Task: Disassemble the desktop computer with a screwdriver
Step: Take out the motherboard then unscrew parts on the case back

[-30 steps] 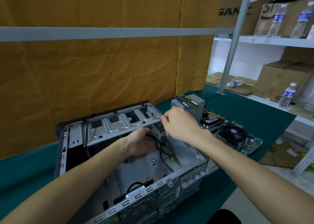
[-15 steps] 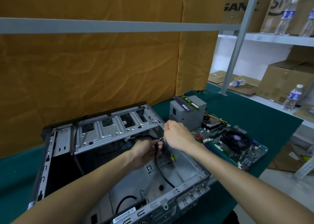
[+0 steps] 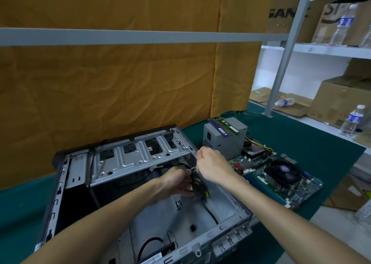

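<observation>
An open grey computer case (image 3: 128,159) lies on the green table (image 3: 313,149), its inside bare except for cables. My left hand (image 3: 178,181) reaches into the case and holds a bundle of black cables (image 3: 192,180). My right hand (image 3: 212,163) is above it with curled fingers, pinching a thin pale tie (image 3: 194,170) that runs down to the bundle. No screwdriver is in view.
A grey power supply (image 3: 222,141) with a memory stick on top stands right of the case. In front of it lies a motherboard with a fan (image 3: 281,173). Orange cloth hangs behind. Shelves at right hold cardboard boxes and water bottles (image 3: 351,121).
The view has tilted up and the case sits lower in frame. My right hand has lifted slightly above the left, drawing the pale tie up from the cable bundle.
</observation>
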{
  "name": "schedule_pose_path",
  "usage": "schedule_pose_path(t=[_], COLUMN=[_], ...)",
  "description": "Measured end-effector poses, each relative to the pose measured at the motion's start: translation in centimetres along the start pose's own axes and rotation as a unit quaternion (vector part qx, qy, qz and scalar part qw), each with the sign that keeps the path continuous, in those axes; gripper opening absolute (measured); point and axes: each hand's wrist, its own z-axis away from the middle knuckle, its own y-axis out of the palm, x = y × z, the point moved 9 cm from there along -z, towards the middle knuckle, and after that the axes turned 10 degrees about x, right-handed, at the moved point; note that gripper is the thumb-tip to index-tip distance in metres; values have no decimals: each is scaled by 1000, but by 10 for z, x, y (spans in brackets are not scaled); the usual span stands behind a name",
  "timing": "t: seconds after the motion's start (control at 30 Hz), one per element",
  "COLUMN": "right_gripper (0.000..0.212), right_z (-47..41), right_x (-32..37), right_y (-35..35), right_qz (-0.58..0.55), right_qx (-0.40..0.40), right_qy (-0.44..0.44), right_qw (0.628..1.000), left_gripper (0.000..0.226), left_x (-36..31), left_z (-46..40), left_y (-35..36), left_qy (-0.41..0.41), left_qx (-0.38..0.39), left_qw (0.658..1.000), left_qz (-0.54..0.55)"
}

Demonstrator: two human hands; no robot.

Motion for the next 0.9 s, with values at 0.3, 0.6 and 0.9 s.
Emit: schedule_pose_path(t=[0.3, 0.6, 0.9], right_gripper=[30, 33, 35], right_z=[-1, -1, -1], right_x=[-3, 1, 2], right_y=[0, 0, -1], right_qz=[-10, 5, 14], right_qx=[-4, -5, -6], right_qy=[0, -10, -7], right_qw=[1000, 1000, 1000], left_gripper=[41, 85, 44], left_x=[-30, 18, 0], left_z=[-1, 36, 32], left_y=[-14, -63, -87], left_qy=[109, -122, -64], left_qx=[-162, -214, -208], left_qw=[860, 787, 856], left_qz=[-471, -565, -469])
